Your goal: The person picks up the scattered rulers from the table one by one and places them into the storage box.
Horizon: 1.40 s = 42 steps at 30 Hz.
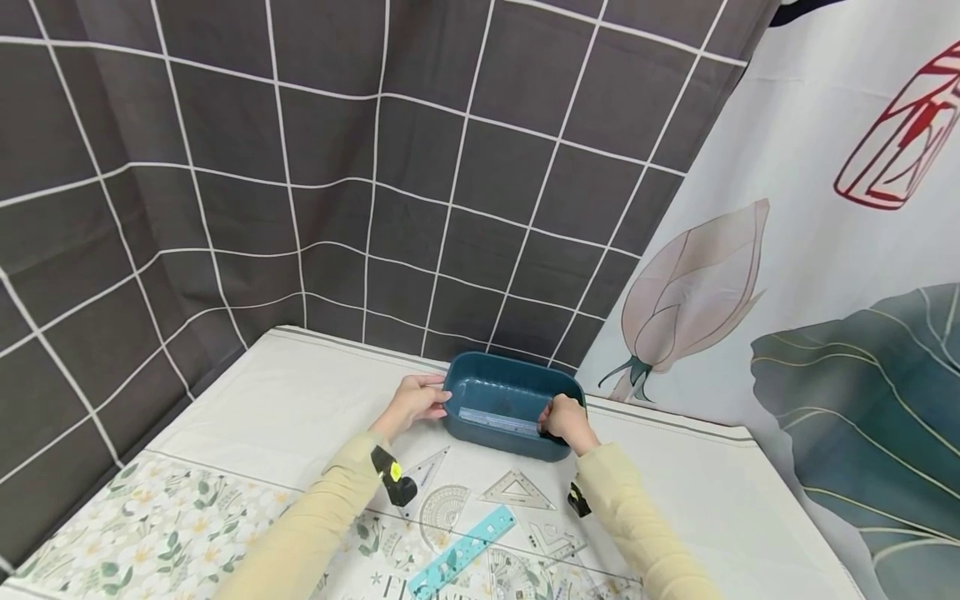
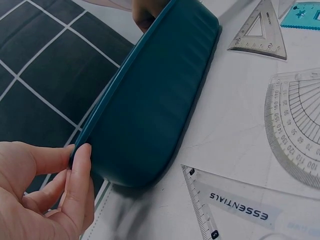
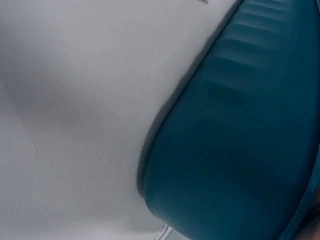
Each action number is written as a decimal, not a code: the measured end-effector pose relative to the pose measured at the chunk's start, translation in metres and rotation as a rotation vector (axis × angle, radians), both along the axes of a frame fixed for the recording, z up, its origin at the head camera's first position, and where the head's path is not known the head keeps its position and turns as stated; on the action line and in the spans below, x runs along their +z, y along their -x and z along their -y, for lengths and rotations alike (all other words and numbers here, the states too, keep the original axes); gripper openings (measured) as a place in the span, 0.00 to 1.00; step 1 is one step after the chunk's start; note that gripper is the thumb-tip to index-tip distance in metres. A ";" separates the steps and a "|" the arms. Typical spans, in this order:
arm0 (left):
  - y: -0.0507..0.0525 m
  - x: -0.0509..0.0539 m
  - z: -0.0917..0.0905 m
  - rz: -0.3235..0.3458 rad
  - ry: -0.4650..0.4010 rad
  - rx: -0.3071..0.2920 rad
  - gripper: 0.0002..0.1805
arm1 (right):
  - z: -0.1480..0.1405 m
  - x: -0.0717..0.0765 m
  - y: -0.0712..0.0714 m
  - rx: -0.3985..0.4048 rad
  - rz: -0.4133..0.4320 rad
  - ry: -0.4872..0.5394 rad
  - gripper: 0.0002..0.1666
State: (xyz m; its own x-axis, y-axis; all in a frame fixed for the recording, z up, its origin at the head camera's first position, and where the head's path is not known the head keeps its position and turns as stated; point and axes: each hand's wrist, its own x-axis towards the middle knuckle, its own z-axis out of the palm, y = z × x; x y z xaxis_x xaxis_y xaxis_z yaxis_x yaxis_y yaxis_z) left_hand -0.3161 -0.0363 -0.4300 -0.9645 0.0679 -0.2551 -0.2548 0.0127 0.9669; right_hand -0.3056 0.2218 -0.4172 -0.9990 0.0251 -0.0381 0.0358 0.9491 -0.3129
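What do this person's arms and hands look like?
The left hand and right hand are ungloved. The left sleeve and right sleeve are long, pale yellow. The left wrist camera is black with a yellow spot; the right wrist camera is black too.

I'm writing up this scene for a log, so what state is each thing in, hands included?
Bin: upright, open
Clear ruler: lying in the bin
Teal ruler: flat, outside the bin
Protractors: flat, outside
Set squares: flat, outside
Left hand: pinching the bin
Right hand: in the bin, grip unclear
Dark cloth: hanging
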 end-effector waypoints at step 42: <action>0.003 -0.005 -0.002 -0.004 0.030 0.013 0.25 | 0.005 0.016 -0.011 0.051 -0.078 0.134 0.04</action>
State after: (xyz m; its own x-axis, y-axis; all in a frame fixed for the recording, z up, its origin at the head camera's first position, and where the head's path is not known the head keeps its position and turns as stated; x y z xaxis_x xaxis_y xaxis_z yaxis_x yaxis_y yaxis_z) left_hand -0.3189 -0.0346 -0.4350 -0.9664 0.0482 -0.2526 -0.2509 0.0384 0.9673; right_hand -0.2944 0.2163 -0.4013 -0.9989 -0.0257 0.0399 -0.0406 0.8987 -0.4366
